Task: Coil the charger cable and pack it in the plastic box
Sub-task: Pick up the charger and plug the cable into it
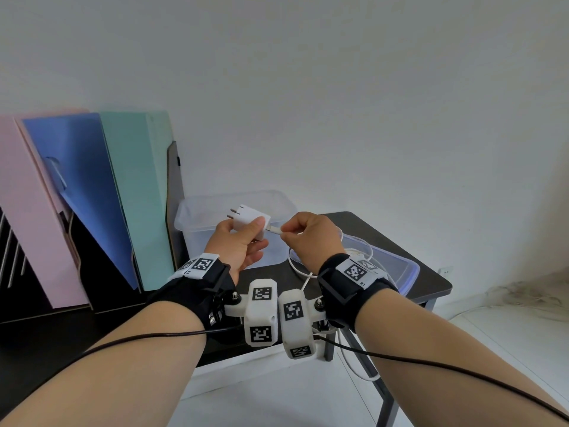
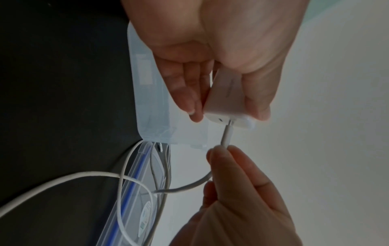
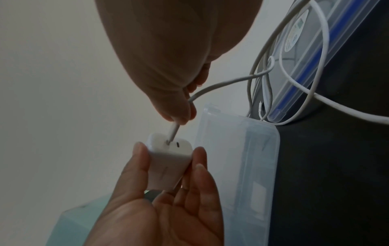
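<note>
My left hand [image 1: 243,238] grips a white charger block [image 1: 250,219] between thumb and fingers, prongs pointing up and left, above the clear plastic box [image 1: 197,211]. My right hand [image 1: 303,234] pinches the cable's white plug [image 1: 275,230], which sits in a port of the charger block [image 2: 228,101]. In the right wrist view the plug [image 3: 174,131] enters the charger block [image 3: 168,164] beside a second, empty port. The white cable [image 1: 300,268] trails from my right hand in loose loops over the box lid [image 1: 397,268] and hangs off the table edge.
The box and its blue-rimmed lid stand on a small dark table [image 1: 431,272] against a white wall. Pink [image 1: 27,211], blue [image 1: 83,186] and green [image 1: 138,192] folders lean upright at the left. White floor [image 1: 508,349] lies to the right of the table.
</note>
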